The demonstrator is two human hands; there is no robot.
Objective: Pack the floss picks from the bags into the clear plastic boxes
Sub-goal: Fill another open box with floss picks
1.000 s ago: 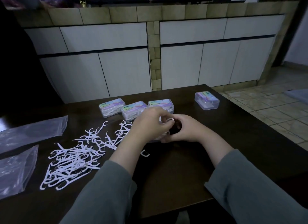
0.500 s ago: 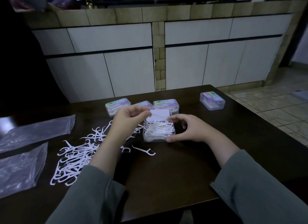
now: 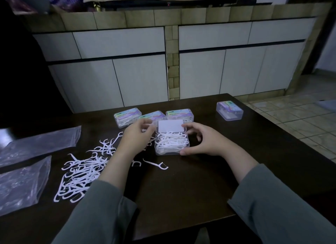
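An open clear box [image 3: 171,145] stands mid-table, heaped with white floss picks, its lid [image 3: 170,126] raised at the back. My right hand [image 3: 201,141] holds the box's right side, thumb at the front corner and index finger on the lid's corner. My left hand [image 3: 135,136] hovers just left of the lid with loosely curled fingers and holds nothing. A pile of loose floss picks [image 3: 81,173] lies to the left. One single pick [image 3: 155,163] lies in front of the box. Two clear bags [image 3: 38,144] [image 3: 20,183] lie flat at the far left.
Three closed labelled boxes [image 3: 127,116] [image 3: 154,114] [image 3: 180,114] stand in a row behind the open one. Another closed box [image 3: 230,110] sits alone at the back right. The dark table [image 3: 181,189] ends near white cabinets [image 3: 141,80]; tiled floor [image 3: 291,120] lies to the right.
Both hands were clasped over the box a second ago. The lid has since come up, showing the picks inside, and my left hand has drawn slightly left off the lid.
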